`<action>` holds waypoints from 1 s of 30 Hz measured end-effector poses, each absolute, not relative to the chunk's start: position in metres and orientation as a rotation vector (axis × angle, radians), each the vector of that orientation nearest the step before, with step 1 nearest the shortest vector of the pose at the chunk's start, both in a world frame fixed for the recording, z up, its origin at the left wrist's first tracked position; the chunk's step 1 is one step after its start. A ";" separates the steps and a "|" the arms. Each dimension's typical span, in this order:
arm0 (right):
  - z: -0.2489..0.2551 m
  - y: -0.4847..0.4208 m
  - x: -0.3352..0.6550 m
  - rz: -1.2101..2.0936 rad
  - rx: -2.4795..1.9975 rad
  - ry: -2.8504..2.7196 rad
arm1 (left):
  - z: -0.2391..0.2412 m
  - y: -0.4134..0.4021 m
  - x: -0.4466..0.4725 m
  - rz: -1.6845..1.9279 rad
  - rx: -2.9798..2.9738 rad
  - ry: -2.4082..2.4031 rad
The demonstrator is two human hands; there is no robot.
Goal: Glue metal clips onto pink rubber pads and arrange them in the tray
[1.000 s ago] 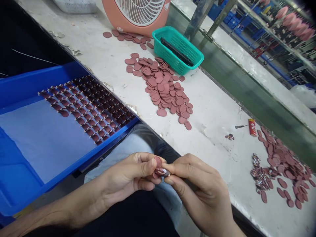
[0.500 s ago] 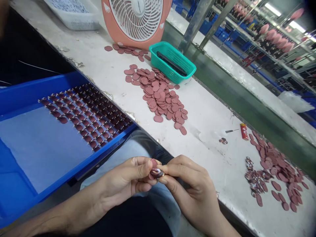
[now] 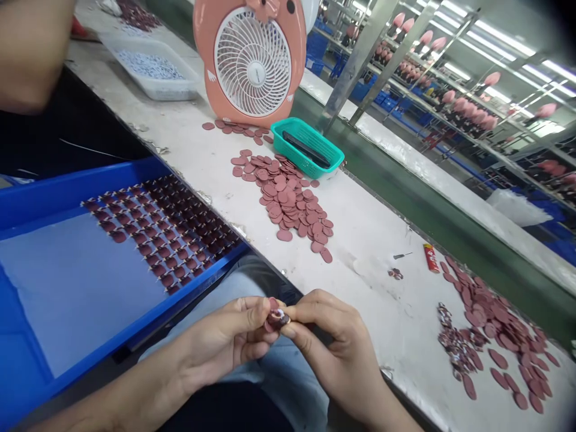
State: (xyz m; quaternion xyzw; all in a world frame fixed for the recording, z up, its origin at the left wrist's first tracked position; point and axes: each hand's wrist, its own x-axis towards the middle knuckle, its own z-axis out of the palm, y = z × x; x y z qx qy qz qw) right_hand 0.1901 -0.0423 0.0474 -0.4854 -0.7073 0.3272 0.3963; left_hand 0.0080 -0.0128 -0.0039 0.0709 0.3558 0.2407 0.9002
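Between my two hands, above my lap, is a small maroon piece (image 3: 272,319) made of oval discs with a dark, white-marked part at its right side. My left hand (image 3: 225,336) pinches the discs between thumb and fingers. From the right, the thumb and forefinger of my right hand (image 3: 335,342) grip the dark edge of the same piece. The fingertips hide much of it. Left of my hands, a blue tray (image 3: 58,201) holds rows of similar maroon pieces (image 3: 166,240) on a pale sheet.
On the white bench lie a pile of maroon ovals (image 3: 292,201), a second pile (image 3: 499,312) and small patterned pieces (image 3: 456,348). A green basket (image 3: 310,165), a pink fan (image 3: 254,66), a white tub (image 3: 175,90) and a red tube (image 3: 431,258) also stand or lie there. Another person's arm (image 3: 31,54) is at upper left.
The view has tilted upward, so more of the fan and the other person's arm show. Both hands keep their grip on the maroon piece, with little shift.
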 end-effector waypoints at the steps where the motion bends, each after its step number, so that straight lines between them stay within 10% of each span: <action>1: 0.048 -0.042 0.190 0.833 -1.225 -1.791 | -0.004 -0.013 0.007 0.495 0.148 0.728; 8: 0.046 -0.037 0.185 0.682 -1.181 -1.838 | -0.005 -0.007 0.002 0.517 0.207 0.624; 17: 0.010 -0.024 0.151 -0.358 -1.133 -1.939 | -0.004 -0.010 -0.001 1.100 0.595 0.981; 30: -0.013 -0.017 0.132 -0.320 -1.010 -1.990 | -0.028 0.009 -0.043 1.144 0.832 1.475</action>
